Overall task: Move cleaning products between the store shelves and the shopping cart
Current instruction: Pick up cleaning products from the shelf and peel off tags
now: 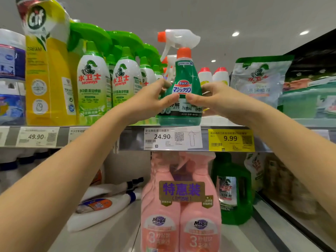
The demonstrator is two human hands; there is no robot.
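My left hand point(151, 100) grips one side of the green spray bottle point(183, 77) at the front edge of the shelf point(227, 122), and my right hand point(216, 100) grips the other. I should keep it straight up and hold tight so it won't slip.

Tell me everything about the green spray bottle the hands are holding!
The bottle is see-through green plastic with a white trigger, an orange nozzle tip and an orange collar. Its label has Japanese writing in red and blue, with grey pictures lower down. It is upright, its base at the front edge of the shelf, above the 24.90 tag. The left hand and right hand grip its middle from either side, thumbs pressed on the front.
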